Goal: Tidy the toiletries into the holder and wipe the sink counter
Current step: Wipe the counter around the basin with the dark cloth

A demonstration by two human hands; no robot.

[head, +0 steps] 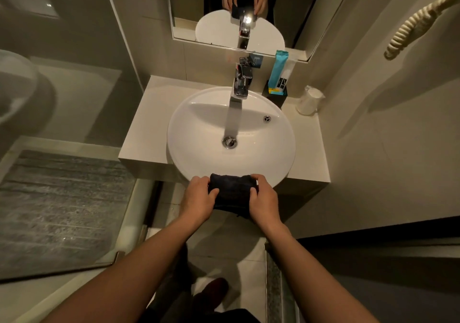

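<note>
**Toiletries housed; cloth in hand at the basin's front edge**

- Left hand (199, 198): fingers curled over the left end of a dark cloth (232, 194), thumb on top. Gripping.
- Right hand (263, 199): fingers curled over the right end of the same cloth, thumb on top. Gripping.
- Cloth: folded or bunched between both hands, held at the front rim of the basin (199, 135); whether it rests on the rim or hangs just clear, cannot tell.
- Counter (144, 123): pale, bare on the left side and along the right edge. No loose toiletries visible on it.
- Holder (270, 93): dark box at the counter's back right, just right of the tap (240, 83). Holds a teal tube (278, 71) and a white item beside it, both upright.
- Kettle (308, 101): white, at the back right corner, apart from the holder.

Status, judged: tidying appears complete, since the toiletries stand in the holder. Wiping is the open item; whether any of the counter is wiped already, cannot tell. The surface shows no clear wet streak or mark either way. Left to do: pass the cloth over the counter, including around the holder and kettle.
</note>
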